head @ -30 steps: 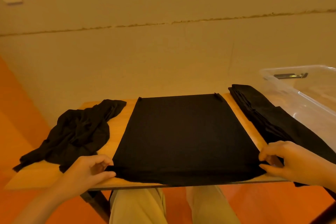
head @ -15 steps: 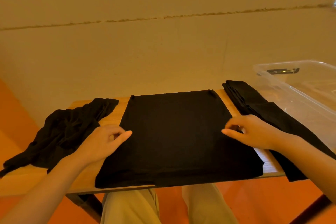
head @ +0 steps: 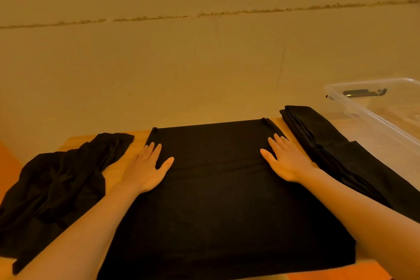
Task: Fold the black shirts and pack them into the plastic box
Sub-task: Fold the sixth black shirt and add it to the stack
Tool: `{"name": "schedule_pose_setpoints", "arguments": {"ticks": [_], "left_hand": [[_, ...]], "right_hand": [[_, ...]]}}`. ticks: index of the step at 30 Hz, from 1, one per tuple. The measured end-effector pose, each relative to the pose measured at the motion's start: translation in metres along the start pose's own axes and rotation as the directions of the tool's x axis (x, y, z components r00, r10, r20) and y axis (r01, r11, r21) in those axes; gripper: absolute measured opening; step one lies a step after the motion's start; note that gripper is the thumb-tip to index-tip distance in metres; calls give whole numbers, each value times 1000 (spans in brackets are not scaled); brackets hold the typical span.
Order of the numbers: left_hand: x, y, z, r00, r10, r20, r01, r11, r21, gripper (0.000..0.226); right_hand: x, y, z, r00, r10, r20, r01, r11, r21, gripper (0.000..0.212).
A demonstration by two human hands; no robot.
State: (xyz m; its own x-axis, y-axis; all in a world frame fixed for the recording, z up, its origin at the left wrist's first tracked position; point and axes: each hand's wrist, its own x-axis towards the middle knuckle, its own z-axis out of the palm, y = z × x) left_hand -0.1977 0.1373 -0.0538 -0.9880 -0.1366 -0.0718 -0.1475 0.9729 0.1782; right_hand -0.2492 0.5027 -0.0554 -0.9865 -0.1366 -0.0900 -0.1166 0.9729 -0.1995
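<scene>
No legible text anywhere.

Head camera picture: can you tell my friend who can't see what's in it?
Two open hands, left hand and right hand, press flat on a smooth black shirt on a wooden table. A crumpled black shirt lies left, folded black shirts right, beside a clear plastic box.

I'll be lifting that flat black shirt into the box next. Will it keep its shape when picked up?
Probably not: the flat shirt looks like thin, limp cloth, like the crumpled shirt beside it. Lifted by one edge it would likely sag and unfold. It seems light.
</scene>
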Motion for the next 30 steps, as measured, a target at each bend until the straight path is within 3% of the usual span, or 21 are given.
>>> {"name": "schedule_pose_setpoints", "arguments": {"ticks": [3, 5, 9, 11, 14, 21, 24, 26, 30], "left_hand": [[-5, -6, 2, 999, -14, 45, 12, 999, 32, 75], [-5, -7, 0, 998, -41, 53, 39, 999, 34, 73], [21, 2, -8, 990, -55, -129, 57, 998, 15, 70], [41, 8, -10, 989, -1, -150, 7, 999, 36, 68], [62, 6, -5, 999, 18, -34, -15, 997, 79, 71], [65, -10, 2, 998, -61, -17, 63, 994, 89, 87], [66, -8, -1, 996, -82, -36, 84, 995, 62, 92], [71, -5, -5, 995, -94, -41, 96, 995, 40, 94], [80, -5, -5, 991, -130, -17, 131, 990, 52, 96]], "right_hand": [[1, -1, -5, 998, 31, 53, -28, 998, -47, 71], [8, -6, -12, 998, 57, -6, -57, 998, -2, 69], [41, -16, -20, 980, 44, -196, -38, 999, 34, 62], [62, -15, -18, 991, 65, -114, -62, 998, 30, 66], [83, -6, -8, 992, 127, -6, -127, 992, -29, 74], [88, -2, -2, 987, 159, -39, -162, 983, -91, 86], [93, -3, -6, 993, 69, -94, -79, 991, -106, 85], [98, -5, -10, 998, 24, -58, -28, 997, -67, 84], [104, -7, -14, 996, 88, -31, -89, 996, -14, 85]]}}
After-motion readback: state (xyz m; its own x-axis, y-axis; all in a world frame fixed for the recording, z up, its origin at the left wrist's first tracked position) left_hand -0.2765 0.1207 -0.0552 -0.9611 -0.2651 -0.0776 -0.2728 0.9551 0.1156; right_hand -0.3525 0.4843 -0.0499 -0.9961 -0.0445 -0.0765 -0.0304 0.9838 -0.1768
